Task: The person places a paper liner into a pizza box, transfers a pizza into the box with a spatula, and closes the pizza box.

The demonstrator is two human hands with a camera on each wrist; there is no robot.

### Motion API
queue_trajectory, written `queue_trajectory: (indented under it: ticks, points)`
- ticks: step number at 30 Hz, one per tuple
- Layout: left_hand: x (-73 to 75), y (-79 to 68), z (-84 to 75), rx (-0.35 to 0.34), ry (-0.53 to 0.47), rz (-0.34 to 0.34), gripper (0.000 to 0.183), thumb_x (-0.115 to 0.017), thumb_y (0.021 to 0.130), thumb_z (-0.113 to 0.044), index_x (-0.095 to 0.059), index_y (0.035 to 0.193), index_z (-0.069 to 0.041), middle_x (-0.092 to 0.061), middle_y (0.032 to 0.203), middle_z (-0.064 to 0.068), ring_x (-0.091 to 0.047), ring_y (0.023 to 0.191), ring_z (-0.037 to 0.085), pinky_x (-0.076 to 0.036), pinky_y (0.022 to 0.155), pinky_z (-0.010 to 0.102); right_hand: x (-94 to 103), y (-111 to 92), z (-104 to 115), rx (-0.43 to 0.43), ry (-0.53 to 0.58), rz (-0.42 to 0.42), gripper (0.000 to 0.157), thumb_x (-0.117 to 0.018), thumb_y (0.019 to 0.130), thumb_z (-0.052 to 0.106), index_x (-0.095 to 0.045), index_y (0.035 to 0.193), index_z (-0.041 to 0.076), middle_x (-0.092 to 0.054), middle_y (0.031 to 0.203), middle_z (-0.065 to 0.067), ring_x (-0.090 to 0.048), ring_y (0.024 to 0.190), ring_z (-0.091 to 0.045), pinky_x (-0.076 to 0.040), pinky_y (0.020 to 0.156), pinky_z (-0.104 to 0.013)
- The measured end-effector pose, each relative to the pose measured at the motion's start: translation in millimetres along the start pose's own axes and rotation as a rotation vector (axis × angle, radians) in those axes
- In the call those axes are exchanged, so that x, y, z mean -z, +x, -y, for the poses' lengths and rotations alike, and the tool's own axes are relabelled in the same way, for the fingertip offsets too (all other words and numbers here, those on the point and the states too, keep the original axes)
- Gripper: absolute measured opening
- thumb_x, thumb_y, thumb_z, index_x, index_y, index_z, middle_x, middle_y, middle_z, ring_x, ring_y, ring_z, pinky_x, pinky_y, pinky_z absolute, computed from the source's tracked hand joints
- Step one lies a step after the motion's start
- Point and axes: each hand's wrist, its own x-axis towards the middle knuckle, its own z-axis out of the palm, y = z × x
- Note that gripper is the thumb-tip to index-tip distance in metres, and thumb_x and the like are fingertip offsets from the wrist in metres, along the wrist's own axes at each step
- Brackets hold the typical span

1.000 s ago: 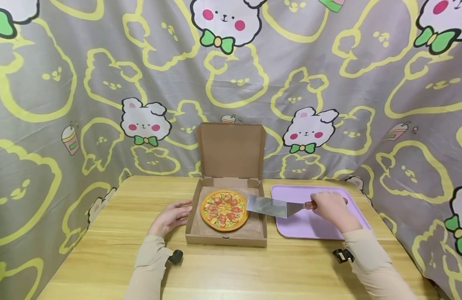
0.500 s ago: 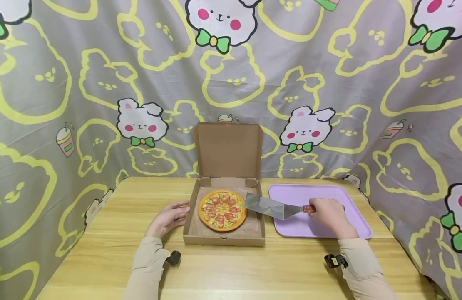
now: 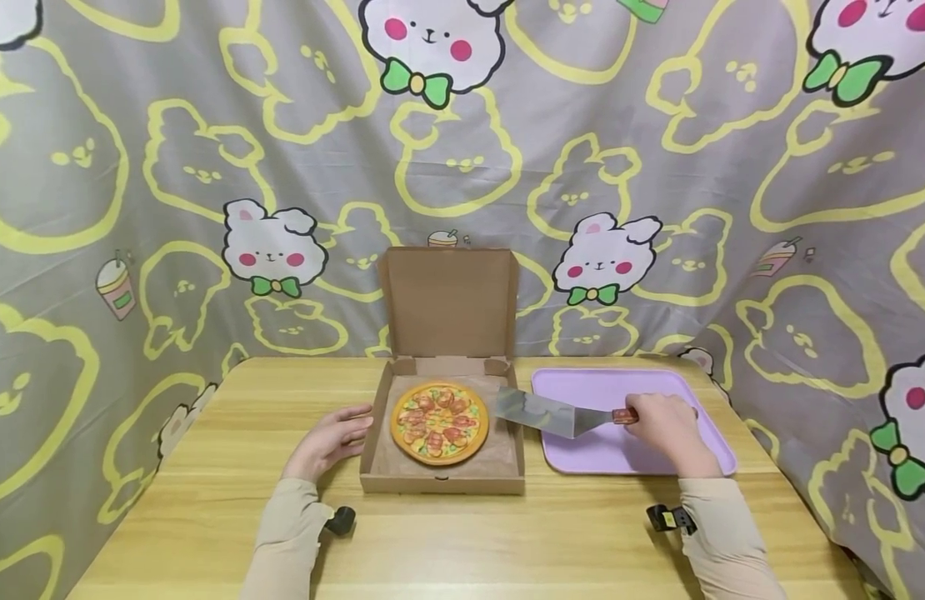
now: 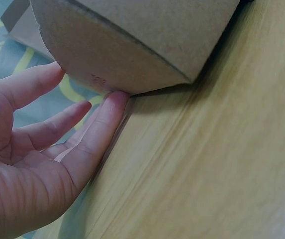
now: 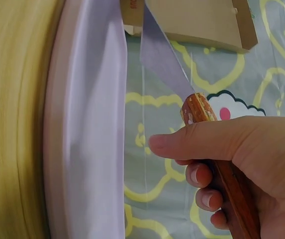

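Note:
In the head view, a round pizza (image 3: 440, 423) with a shiny, toy-like look lies on brown paper inside an open cardboard pizza box (image 3: 442, 483), its lid standing up at the back. My right hand (image 3: 665, 429) grips the wooden handle (image 5: 237, 199) of a metal spatula (image 3: 541, 412). The flat blade spans the box's right wall, its tip just right of the pizza's crust. At the box's left side, my left hand (image 3: 331, 442) rests with relaxed fingers; in the left wrist view its fingertips (image 4: 115, 99) touch the lower edge of the cardboard wall.
A purple tray (image 3: 582, 458) lies on the wooden table (image 3: 492, 550) right of the box, beneath the right hand and the spatula handle. Behind the table hangs a grey patterned curtain (image 3: 462, 125), close to the raised lid.
The spatula blade has drawn slightly right, away from the pizza's edge. My left hand stays at the box's side. The whole head view has shifted a little.

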Motion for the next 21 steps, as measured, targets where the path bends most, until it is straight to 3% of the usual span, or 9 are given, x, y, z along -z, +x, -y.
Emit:
queue_trajectory:
  ticks: [10,16,21]
  points:
    - [0.4,-1.9,2.9,-0.012,0.019,0.025,0.063,-0.057,0.098,-0.018,-0.027,0.149,0.005,-0.054,0.137,0.022,-0.064,0.100,0.010,-0.055,0.088,0.032,4.7,-12,-23,-0.077,0.032,0.031,0.025,-0.072,0.074,0.014,-0.050,0.063,0.018,-0.055,0.061,0.003,-0.049,0.055,-0.019,-0.034,0.048,-0.040]
    - [0.3,-1.5,4.8,-0.004,0.037,-0.011,0.062,-0.060,0.097,-0.020,-0.033,0.148,0.002,-0.059,0.131,0.016,-0.064,0.100,0.010,-0.055,0.084,0.031,9.2,-21,-40,-0.138,0.036,0.035,0.025,-0.073,0.075,0.018,-0.050,0.064,0.017,-0.056,0.061,0.001,-0.048,0.054,-0.022,-0.034,0.047,-0.042]
    - [1.4,-0.6,3.0,-0.012,0.041,0.001,0.063,-0.059,0.097,-0.021,-0.031,0.149,0.003,-0.061,0.128,0.013,-0.064,0.099,0.009,-0.056,0.083,0.030,14.6,-25,-53,-0.189,0.041,0.048,0.023,-0.072,0.075,0.017,-0.051,0.065,0.016,-0.059,0.063,-0.003,-0.051,0.056,-0.025,-0.037,0.052,-0.046]
